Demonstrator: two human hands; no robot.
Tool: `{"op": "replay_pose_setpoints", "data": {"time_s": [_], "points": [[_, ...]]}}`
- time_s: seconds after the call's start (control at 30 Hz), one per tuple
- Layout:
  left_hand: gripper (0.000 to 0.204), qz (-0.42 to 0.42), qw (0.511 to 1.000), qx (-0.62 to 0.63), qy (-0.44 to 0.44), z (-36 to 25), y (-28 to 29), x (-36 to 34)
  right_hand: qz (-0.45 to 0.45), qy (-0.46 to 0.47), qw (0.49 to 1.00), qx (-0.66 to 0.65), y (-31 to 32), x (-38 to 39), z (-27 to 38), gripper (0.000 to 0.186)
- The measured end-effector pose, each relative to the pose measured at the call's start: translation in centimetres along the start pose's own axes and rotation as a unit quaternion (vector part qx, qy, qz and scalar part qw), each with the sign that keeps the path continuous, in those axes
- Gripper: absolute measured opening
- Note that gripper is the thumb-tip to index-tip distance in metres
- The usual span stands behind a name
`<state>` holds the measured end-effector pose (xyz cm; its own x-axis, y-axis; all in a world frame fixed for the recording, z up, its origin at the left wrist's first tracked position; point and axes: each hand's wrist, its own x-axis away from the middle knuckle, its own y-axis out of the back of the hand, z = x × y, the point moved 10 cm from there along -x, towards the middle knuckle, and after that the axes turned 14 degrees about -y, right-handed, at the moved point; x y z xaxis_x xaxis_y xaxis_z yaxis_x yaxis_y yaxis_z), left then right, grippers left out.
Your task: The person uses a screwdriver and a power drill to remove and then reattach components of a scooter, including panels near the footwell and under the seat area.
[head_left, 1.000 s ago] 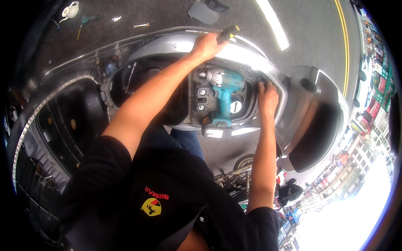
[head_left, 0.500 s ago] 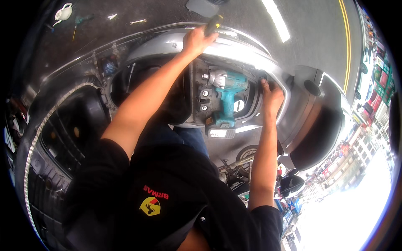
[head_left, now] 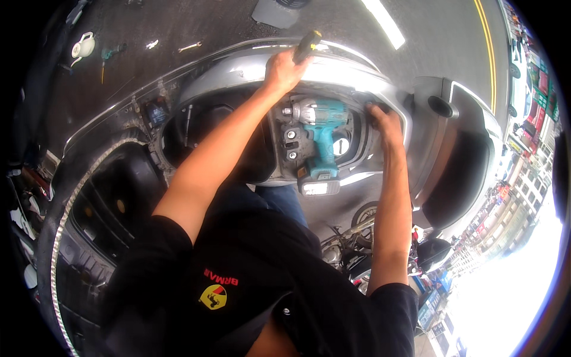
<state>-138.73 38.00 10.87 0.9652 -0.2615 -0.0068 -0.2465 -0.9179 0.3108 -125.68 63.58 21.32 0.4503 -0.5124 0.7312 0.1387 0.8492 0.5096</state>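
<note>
black storage bin (head_left: pixel 257 156) in the silver scooter body (head_left: pixel 351 71) is sitting open, w/ a thin metal tool (head_left: pixel 188 122) lying in its left end; l. arm is crossing over & hiding part of it. teal impact wrench (head_left: pixel 324 134) is lying on its side on the scooter body just right of the bin, nose pointing left, battery end reaching the near rim; round cap (head_left: pixel 341 147) is showing beside its grip.

vs 1 sec ago, l. hand (head_left: pixel 283 72) is sitting a bit further left along the far rim, its black & yellow handle (head_left: pixel 307 47) pointing more away from the person; r. hand (head_left: pixel 388 125) is bending more to the left at the wrist; impact wrench is staying put.

l. arm is reaching diagonally fwd & right, fingers wrapping round the handle. r. arm is reaching nearly straight fwd, fingers curling at the right end of the opening; can't tell if they're pinching anything.

white jug (head_left: pixel 84 46) & open-end wrench (head_left: pixel 190 46) are lying on the ground (head_left: pixel 137 65) beyond.
</note>
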Motion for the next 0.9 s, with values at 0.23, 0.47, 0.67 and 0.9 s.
{"op": "replay_pose_setpoints", "data": {"time_s": [0.23,0.47,0.67,0.9], "points": [[0.030,-0.025,0.997,0.069,0.015,1.7,0.7,0.8,0.031,0.000,0.983,-0.181,2.0,-0.1,-4.4,0.037],[0.027,-0.038,0.999,0.008,0.024,0.9,1.6,0.9,0.017,0.014,0.983,-0.183,2.2,1.5,-4.1,0.053],[0.027,-0.082,0.997,-0.007,0.001,0.6,2.4,0.6,0.046,0.007,0.978,-0.202,2.4,1.1,-4.7,0.057],[0.028,-0.097,0.995,-0.019,0.009,1.1,3.2,0.3,0.042,-0.008,0.989,-0.139,1.8,-0.4,-4.2,0.056]]}}
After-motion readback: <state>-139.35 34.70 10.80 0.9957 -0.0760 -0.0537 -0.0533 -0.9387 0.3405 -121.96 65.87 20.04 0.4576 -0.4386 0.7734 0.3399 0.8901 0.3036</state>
